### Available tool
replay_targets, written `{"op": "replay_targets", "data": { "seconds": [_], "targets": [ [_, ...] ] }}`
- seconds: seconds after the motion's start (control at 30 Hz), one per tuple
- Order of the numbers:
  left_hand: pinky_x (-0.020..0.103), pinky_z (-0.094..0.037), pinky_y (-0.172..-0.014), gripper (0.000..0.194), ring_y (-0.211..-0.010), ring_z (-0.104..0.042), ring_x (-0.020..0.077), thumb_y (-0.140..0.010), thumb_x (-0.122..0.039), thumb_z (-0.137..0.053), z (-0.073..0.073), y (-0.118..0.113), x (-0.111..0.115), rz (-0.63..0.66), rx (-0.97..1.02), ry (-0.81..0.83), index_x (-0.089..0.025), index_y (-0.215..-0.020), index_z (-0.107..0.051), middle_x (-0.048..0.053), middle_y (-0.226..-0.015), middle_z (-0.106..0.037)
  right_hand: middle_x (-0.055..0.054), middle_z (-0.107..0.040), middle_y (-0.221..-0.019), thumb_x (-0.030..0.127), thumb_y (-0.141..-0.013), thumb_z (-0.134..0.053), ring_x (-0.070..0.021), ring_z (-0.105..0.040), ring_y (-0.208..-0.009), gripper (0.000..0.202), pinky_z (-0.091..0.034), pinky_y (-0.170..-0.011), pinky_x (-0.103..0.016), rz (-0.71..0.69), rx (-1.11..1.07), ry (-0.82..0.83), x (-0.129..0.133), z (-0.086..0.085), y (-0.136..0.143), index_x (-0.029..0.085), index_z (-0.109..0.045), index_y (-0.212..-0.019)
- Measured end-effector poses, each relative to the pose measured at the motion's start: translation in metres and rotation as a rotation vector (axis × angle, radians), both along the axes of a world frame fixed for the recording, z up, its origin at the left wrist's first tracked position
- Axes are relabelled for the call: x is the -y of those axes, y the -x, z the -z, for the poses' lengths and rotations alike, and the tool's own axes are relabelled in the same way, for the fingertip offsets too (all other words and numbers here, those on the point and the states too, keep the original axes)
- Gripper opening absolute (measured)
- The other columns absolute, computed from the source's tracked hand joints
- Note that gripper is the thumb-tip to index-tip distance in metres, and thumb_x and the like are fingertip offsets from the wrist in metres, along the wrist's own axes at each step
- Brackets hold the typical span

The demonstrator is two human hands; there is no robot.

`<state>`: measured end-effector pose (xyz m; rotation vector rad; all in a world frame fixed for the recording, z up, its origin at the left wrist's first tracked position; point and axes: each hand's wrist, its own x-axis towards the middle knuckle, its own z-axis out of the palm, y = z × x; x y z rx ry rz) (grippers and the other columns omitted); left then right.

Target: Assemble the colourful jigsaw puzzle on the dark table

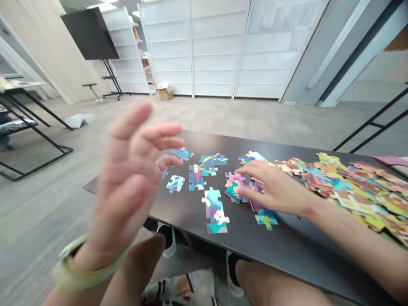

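I saw a person sitting at a dark table (296, 238) with puzzle bits on it. Their left hand (127, 178) was up in the air over the table's left side. It was wide, with the fingers apart and a bit bent, and nothing was in it. A pale green band (83, 274) went around that wrist. The right hand (270, 185) was down low, with its fingers on some purple pieces (234, 180). I couldn't tell if it was pinching one or just touching, because the fingers hid that spot. A strip with a white flower (215, 212) lay near the table's close edge. Some dark blue pieces (196, 180) were just behind it, and a leafy piece (175, 183) lay left of those. A big, messy pile of pieces (360, 187) was on the right.
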<state>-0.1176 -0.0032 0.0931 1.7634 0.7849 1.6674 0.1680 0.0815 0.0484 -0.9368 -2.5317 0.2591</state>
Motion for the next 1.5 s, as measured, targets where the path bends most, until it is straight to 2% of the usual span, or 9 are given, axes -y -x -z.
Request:
{"op": "replay_targets", "data": {
  "seconds": [0.1,0.17,0.33,0.5,0.73,1.07,1.17,1.3,1.5],
  "targets": [
    [0.041,-0.048,-0.100,0.053,-0.124,-0.052,0.0261,-0.093,-0.028,-0.062,0.027,-0.020,-0.014,0.062,-0.429,0.045,-0.031,-0.143,-0.045,0.005,-0.136,-0.055,-0.013,-0.065,-0.111,0.047,-0.078,-0.077,-0.0298,-0.061,-0.101,0.051,-0.051,-0.089,-0.047,0.010,0.087,0.008,-0.005,0.022,0.001,0.018,-0.067,-0.118],
    [0.045,-0.041,-0.109,0.063,-0.128,-0.049,0.0279,-0.086,-0.022,-0.067,0.046,-0.031,-0.021,0.086,-0.713,0.069,-0.031,-0.144,-0.044,0.006,-0.140,-0.053,-0.012,-0.063,-0.112,0.040,-0.077,-0.078,-0.0294,-0.059,-0.102,0.048,-0.050,-0.090,-0.047,0.029,0.072,0.042,-0.001,0.030,0.001,0.019,-0.065,-0.118],
    [0.051,-0.035,-0.113,0.081,-0.130,-0.045,0.0321,-0.074,-0.036,-0.081,0.069,-0.048,-0.021,0.114,-0.997,0.099,-0.032,-0.145,-0.044,0.007,-0.144,-0.050,-0.008,-0.063,-0.104,0.019,-0.075,-0.071,-0.0252,-0.057,-0.097,0.032,-0.049,-0.085,-0.040,-0.013,-0.014,0.119,0.011,0.031,0.007,0.019,-0.064,-0.106],
    [0.049,-0.035,-0.113,0.083,-0.131,-0.045,0.0313,-0.074,-0.037,-0.082,0.073,-0.045,-0.014,0.055,-1.037,0.139,-0.031,-0.146,-0.042,0.007,-0.147,-0.049,-0.010,-0.063,-0.116,0.017,-0.075,-0.069,-0.0264,-0.056,-0.107,0.045,-0.048,-0.094,-0.043,-0.029,-0.074,0.117,0.008,0.033,0.005,0.019,-0.059,-0.119],
    [0.054,-0.032,-0.113,0.099,-0.133,-0.043,0.0356,-0.067,-0.060,-0.084,0.073,-0.022,-0.014,0.062,-1.038,0.165,-0.028,-0.150,-0.039,0.011,-0.149,-0.049,-0.010,-0.064,-0.111,0.010,-0.075,-0.063,-0.0249,-0.058,-0.104,0.041,-0.050,-0.092,-0.041,-0.051,-0.082,0.125,0.007,0.032,-0.001,0.019,-0.060,-0.115],
    [0.049,-0.037,-0.108,0.066,-0.125,-0.050,0.0313,-0.076,-0.059,-0.080,0.080,-0.025,-0.023,-0.028,-0.987,0.149,-0.026,-0.130,-0.059,0.009,-0.136,-0.060,-0.007,-0.063,-0.113,0.010,-0.072,-0.062,-0.0250,-0.061,-0.106,0.034,-0.052,-0.092,-0.039,-0.183,-0.031,0.198,0.030,0.019,0.004,0.024,-0.061,-0.104],
    [0.049,-0.036,-0.107,0.067,-0.128,-0.048,0.0325,-0.072,-0.064,-0.080,0.078,-0.022,-0.029,-0.014,-0.975,0.117,-0.027,-0.125,-0.062,0.009,-0.137,-0.059,-0.007,-0.063,-0.113,0.009,-0.072,-0.061,-0.0238,-0.063,-0.104,0.035,-0.054,-0.091,-0.038,-0.209,-0.012,0.223,0.035,0.017,0.008,0.024,-0.062,-0.103],
    [0.041,-0.039,-0.105,0.063,-0.121,-0.053,0.0285,-0.074,-0.056,-0.082,0.068,-0.014,-0.026,0.120,-0.891,0.086,-0.026,-0.125,-0.060,0.007,-0.131,-0.062,-0.008,-0.065,-0.114,0.009,-0.073,-0.062,-0.0237,-0.064,-0.106,0.035,-0.054,-0.093,-0.037,-0.241,-0.012,0.236,0.038,0.016,0.012,0.024,-0.062,-0.105],
    [0.033,-0.046,-0.088,0.056,-0.103,-0.059,0.0240,-0.072,-0.038,-0.087,0.070,-0.026,-0.003,0.081,-0.826,0.168,-0.025,-0.118,-0.058,0.002,-0.115,-0.066,-0.009,-0.065,-0.122,0.013,-0.078,-0.066,-0.0231,-0.064,-0.112,0.032,-0.055,-0.095,-0.033,-0.241,-0.030,0.199,0.042,0.023,0.020,0.024,-0.061,-0.108]
  ]
}}
